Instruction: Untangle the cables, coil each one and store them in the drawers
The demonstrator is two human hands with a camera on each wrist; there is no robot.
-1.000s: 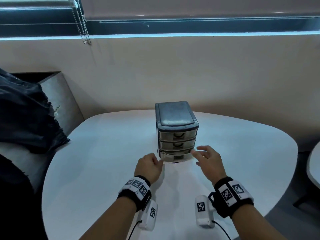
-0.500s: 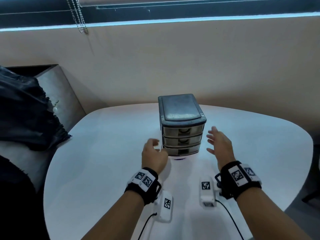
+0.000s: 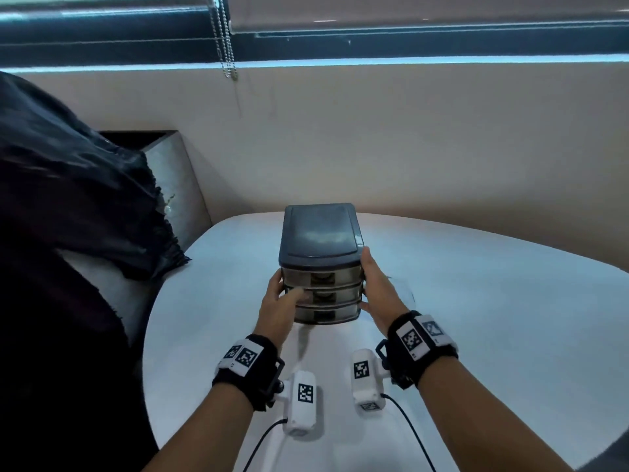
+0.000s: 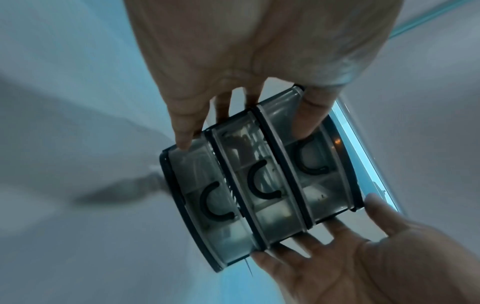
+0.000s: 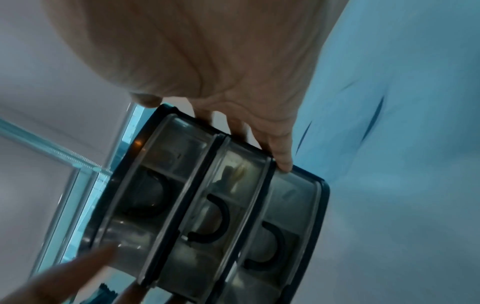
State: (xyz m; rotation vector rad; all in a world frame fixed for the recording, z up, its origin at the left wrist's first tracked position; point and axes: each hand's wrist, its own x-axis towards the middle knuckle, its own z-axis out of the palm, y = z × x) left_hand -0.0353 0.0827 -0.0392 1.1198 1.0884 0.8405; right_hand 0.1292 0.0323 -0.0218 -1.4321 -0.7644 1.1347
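The drawers [image 3: 321,267] are held upright over the worktop [image 3: 476,318], long axis vertical, fronts facing the wearer. The left side is gripped by the left hand [image 3: 277,310], thumb across the fronts; the right side is pressed by the right hand [image 3: 377,291], fingers straight.

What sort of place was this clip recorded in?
Probably an office or lounge corner, not a workshop. A rounded white table stands by a plain wall under a window with a roller blind and bead chain; an upholstered seat is beside it. On the table stands a small three-drawer organiser.
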